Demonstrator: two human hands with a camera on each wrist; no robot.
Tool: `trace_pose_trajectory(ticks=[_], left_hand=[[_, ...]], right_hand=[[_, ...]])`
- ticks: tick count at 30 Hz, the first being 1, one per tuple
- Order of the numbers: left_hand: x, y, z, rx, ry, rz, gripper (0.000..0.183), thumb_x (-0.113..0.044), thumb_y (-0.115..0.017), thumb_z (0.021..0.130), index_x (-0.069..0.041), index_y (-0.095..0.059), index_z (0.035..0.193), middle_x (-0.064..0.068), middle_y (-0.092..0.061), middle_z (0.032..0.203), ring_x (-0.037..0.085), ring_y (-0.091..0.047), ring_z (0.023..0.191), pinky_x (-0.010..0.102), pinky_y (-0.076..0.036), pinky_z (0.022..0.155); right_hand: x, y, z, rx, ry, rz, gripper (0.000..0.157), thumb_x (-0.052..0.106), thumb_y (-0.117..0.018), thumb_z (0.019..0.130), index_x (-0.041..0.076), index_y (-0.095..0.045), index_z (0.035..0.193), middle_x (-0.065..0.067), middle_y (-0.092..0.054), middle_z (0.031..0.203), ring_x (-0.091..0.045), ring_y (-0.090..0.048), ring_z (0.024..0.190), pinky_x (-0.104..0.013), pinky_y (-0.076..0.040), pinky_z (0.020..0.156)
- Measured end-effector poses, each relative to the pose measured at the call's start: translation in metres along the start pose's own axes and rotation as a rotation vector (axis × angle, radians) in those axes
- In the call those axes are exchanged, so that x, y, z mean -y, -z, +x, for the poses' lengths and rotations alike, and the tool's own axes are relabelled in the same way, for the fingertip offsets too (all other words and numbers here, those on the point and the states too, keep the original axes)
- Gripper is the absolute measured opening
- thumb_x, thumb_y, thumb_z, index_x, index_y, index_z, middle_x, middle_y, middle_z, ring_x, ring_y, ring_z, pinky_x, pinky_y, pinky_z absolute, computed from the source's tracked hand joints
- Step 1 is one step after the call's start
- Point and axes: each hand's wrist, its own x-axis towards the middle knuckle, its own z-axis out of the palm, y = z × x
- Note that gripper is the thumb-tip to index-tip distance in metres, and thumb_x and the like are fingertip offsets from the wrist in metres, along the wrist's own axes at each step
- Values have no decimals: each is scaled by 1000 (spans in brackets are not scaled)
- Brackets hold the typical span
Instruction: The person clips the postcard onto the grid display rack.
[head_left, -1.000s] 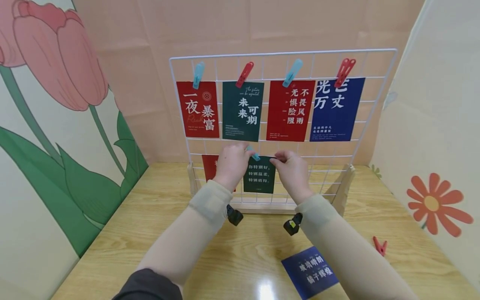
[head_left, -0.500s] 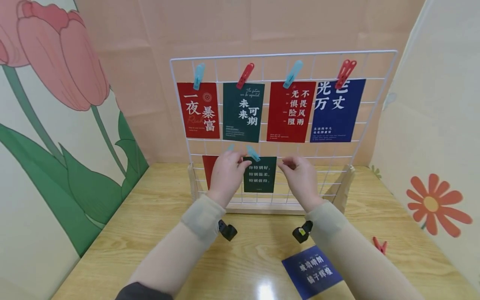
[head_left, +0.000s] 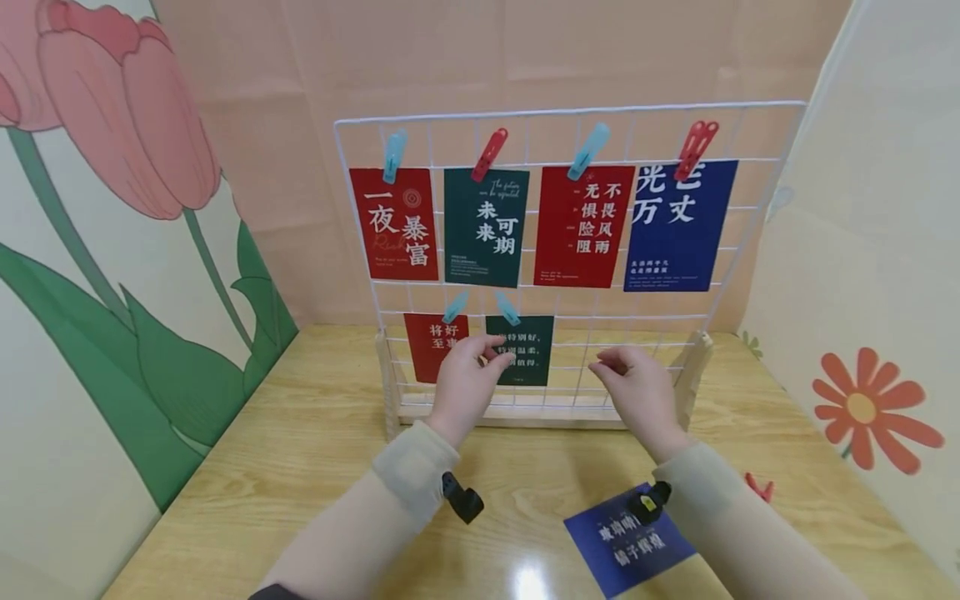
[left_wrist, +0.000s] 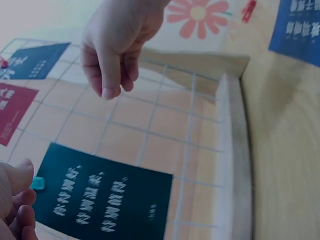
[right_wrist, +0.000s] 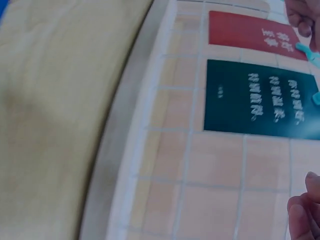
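Observation:
A small dark green card (head_left: pixel 536 329) with white characters hangs on the lower part of the white wire grid (head_left: pixel 585 343), held by a light blue clip (head_left: pixel 507 308). Left of it a red card (head_left: pixel 423 354) hangs from another light blue clip (head_left: pixel 454 307). My left hand (head_left: pixel 467 379) is in front of the green card, overlapping its left side, with fingers loosely bent and nothing in them. My right hand (head_left: pixel 639 392) hovers before the bare wires to the right, fingers loosely curled; the left wrist view shows that right hand (left_wrist: pixel 117 52) holding nothing.
Along the grid's upper row hang red, green, red and blue cards, the last a blue card (head_left: pixel 678 242) under a red clip (head_left: pixel 696 150). A dark blue card (head_left: pixel 637 554) lies on the wooden table (head_left: pixel 300 467), near a loose red clip (head_left: pixel 759 485) partly behind the right forearm.
Both hands have come away from the green card and moved lower, the right one also to the right. The green card now hangs from its clip alone, and the lower red card is more exposed.

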Motion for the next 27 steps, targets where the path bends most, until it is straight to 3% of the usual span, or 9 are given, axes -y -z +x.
trace_pose_trajectory(ticks=[5, 15, 21, 27], left_hand=[[8, -17, -10, 58, 27, -4, 32, -29, -70, 89, -15, -68, 118, -5, -57, 90, 15, -52, 82, 28, -47, 66], [22, -54, -35, 191, 23, 63, 31, -28, -69, 90, -14, -68, 117, -8, -56, 87, 11, -49, 71, 26, -43, 62], [26, -76, -57, 298, 27, 131, 29, -33, -70, 88, -16, -69, 112, -11, -57, 89, 6, -50, 79, 24, -44, 70], [30, -91, -74, 378, 0, 231, 30, -35, -72, 86, -16, -70, 109, -10, -60, 91, 7, -55, 84, 26, -46, 77]], right_hand=[[-20, 7, -10, -33, -3, -52, 21, 20, -67, 92, 2, -68, 103, -13, -68, 94, -25, -62, 83, -41, -51, 72], [-58, 22, -32, 18, -77, -80, 26, 22, -65, 93, -1, -67, 106, -14, -68, 95, -25, -62, 82, -32, -49, 65], [-81, 29, -43, 1, -96, -131, 22, 21, -65, 93, 1, -68, 102, -14, -69, 93, -25, -62, 81, -34, -47, 64], [-99, 37, -52, 43, -131, -168, 30, 25, -63, 94, -2, -65, 107, -18, -68, 96, -31, -63, 85, -43, -48, 67]])
